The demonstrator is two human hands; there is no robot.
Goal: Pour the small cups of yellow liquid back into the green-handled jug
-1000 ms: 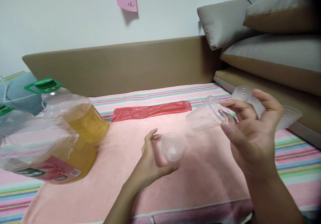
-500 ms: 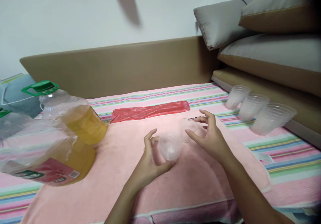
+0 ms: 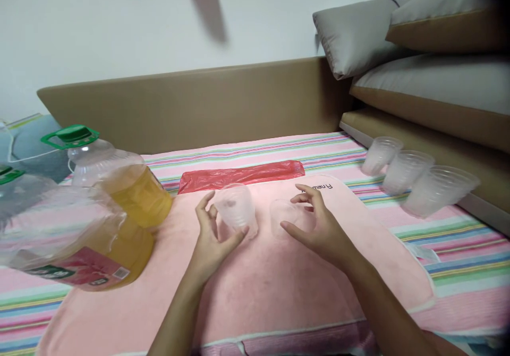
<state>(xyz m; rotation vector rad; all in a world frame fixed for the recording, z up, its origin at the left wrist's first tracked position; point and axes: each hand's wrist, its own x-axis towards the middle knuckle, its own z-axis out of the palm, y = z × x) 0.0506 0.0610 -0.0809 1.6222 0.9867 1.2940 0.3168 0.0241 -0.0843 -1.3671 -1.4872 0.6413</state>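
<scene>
My left hand (image 3: 213, 239) grips a clear plastic cup (image 3: 238, 205) between the thumb and fingers, with the cup tilted and its rim facing up and left. Several rim lines show on it, perhaps from nested cups. On the right, my right hand (image 3: 324, 231) curls around another clear cup (image 3: 282, 220), thumb on the near side and fingers on the far side. That cup is low over the pink cloth (image 3: 255, 297), and its transparent outline is faint. A small gap separates the two cups.
Two large bottles of yellow liquid (image 3: 139, 196) (image 3: 131, 249) stand at the left. A folded red plastic bag (image 3: 243, 176) lies behind the hands. Three stacks of clear cups (image 3: 380, 157) (image 3: 408, 172) (image 3: 438, 191) stand at the right, near grey and brown cushions (image 3: 430, 87).
My left hand has moved left and away from me with its cup, which has tilted. My right hand has shifted left with the other cup. The view has moved slightly.
</scene>
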